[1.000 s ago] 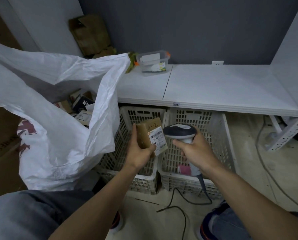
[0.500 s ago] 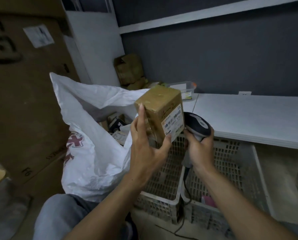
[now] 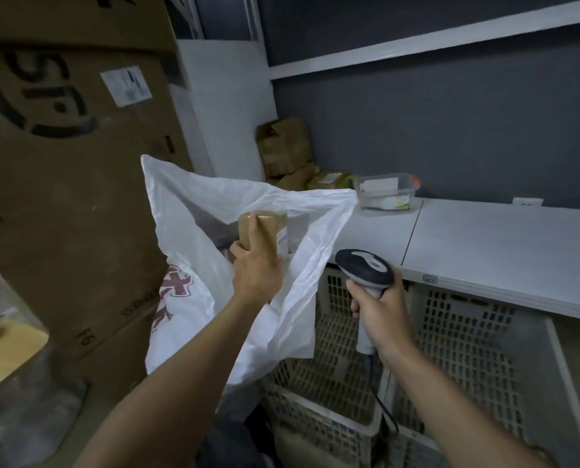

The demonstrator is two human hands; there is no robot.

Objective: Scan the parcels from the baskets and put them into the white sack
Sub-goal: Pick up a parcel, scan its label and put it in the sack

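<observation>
My left hand (image 3: 256, 268) grips a small brown cardboard parcel (image 3: 268, 228) with a white label on its side and holds it inside the open mouth of the white sack (image 3: 194, 275). The sack stands at the left with red print on its front. My right hand (image 3: 381, 309) holds a grey and black barcode scanner (image 3: 364, 266) by its handle, to the right of the sack and above the two white plastic baskets (image 3: 460, 336). The scanner's cable hangs down between the baskets.
Big cardboard boxes (image 3: 65, 170) stand at the left. A white shelf (image 3: 504, 244) runs over the baskets, with a clear plastic tub (image 3: 386, 192) and brown packages (image 3: 285, 146) at its back left corner. A second shelf board runs higher on the dark wall.
My left hand has carried the parcel away from the scanner, leftwards into the sack's mouth. My right hand with the scanner has stayed over the baskets. The camera has tilted up and left.
</observation>
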